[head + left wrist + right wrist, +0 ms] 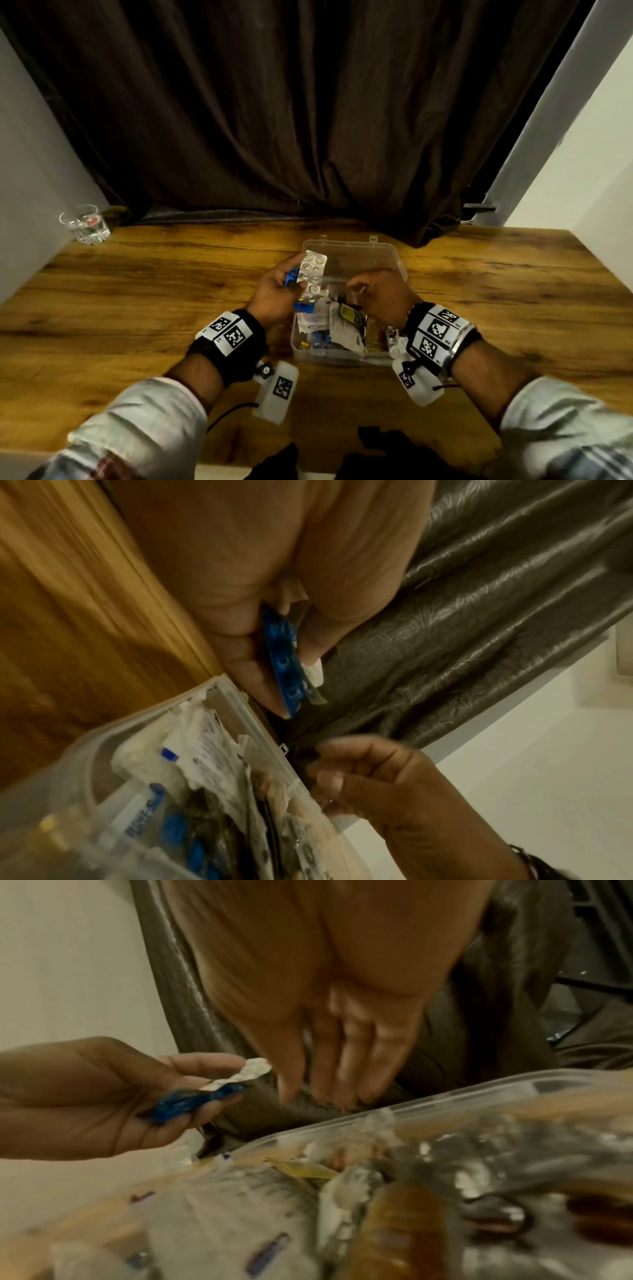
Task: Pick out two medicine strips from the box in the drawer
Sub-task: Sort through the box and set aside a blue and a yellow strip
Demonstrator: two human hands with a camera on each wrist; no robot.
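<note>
A dark brown curtain [308, 113] hangs behind a wooden table [154, 291], with pale wall [20, 171] on either side of it. One clear plastic box [394, 260] sits open on the table, taken here as the landmark; no drawer shows in any view. It is crammed with blister packs, folded paper leaflets and foil sachets, too jumbled to count. The left hand [274, 294] is raised over the box's left edge, fingers and thumb curled round two medicine strips held together: one silver strip [312, 274] with its round blisters facing up, and one blue strip [291, 277] beneath it, nearer the palm. In the left wrist view the blue strip [282, 661] is seen edge-on, pinched against the fingers. The right hand [376, 298] hovers above the box's middle, just right of the strips, fingers loosely bent and pointing down, holding nothing; the right wrist view shows its fingertips [346, 1093] clear of the contents. One cut-glass tumbler [85, 222] stands far left of the box, at the table's back corner. Each wrist wears one black band with printed square markers.
</note>
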